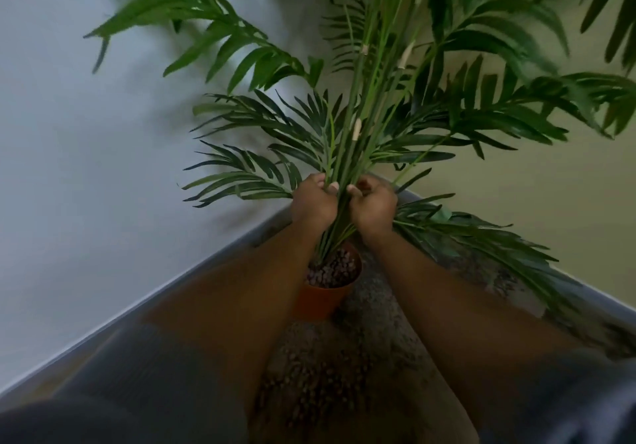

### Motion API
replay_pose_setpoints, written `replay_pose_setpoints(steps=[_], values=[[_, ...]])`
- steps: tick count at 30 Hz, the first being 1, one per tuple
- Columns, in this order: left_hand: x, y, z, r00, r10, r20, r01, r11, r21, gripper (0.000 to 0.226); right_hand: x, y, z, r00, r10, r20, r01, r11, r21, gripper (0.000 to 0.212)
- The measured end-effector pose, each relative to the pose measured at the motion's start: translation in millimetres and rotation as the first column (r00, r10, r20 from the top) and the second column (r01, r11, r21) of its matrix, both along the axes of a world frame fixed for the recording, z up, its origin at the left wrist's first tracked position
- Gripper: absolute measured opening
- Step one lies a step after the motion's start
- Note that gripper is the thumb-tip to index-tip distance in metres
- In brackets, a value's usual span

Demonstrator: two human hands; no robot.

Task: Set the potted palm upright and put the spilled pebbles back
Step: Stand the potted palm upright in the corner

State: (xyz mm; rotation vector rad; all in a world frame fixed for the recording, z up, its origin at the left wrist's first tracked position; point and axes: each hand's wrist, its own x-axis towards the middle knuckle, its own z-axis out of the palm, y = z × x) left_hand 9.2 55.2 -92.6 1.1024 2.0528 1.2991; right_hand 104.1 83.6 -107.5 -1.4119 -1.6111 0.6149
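Note:
The potted palm (pixel 361 106) stands nearly upright in a room corner, in a small orange-brown pot (pixel 318 300) on grey carpet. Brown pebbles (pixel 332 271) fill the top of the pot around the stems. My left hand (pixel 313 201) and my right hand (pixel 373 202) are both closed around the bundle of green stems just above the pot, side by side. A patch of spilled pebbles (pixel 309 388) lies on the carpet between my forearms, nearer to me than the pot.
Two walls meet behind the plant, white on the left (pixel 103 168) and pale yellow-green on the right (pixel 533 202), each with a grey baseboard (pixel 172 292). Long fronds spread out to both sides, and some droop over the carpet at the right (pixel 481 237).

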Motion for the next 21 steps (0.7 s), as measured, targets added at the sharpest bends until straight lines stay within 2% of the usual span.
replay_pose_setpoints(steps=[3,6,13,21], values=[[1.8,-13.4,0.5,0.999,-0.032,-0.016,0.032,0.999,-0.009,0.051,1.5,-14.9,3.6,1.0,0.011,0.001,-0.011,1.0,0.017,0.016],[1.9,-27.4,-0.8,0.999,-0.047,-0.028,0.047,0.999,0.012,0.045,1.6,-30.7,5.5,0.999,0.036,-0.018,-0.036,0.999,0.014,0.015],[-5.9,-57.3,-2.2,0.998,-0.023,-0.053,0.024,1.0,0.008,0.046,-11.0,-54.8,1.8,0.992,0.1,-0.074,-0.106,0.991,-0.084,0.019],[-19.8,-83.0,-12.0,0.993,0.061,-0.098,-0.063,0.998,-0.021,0.027,-26.7,-86.2,-2.2,0.978,0.167,-0.123,-0.175,0.983,-0.059,0.022]])
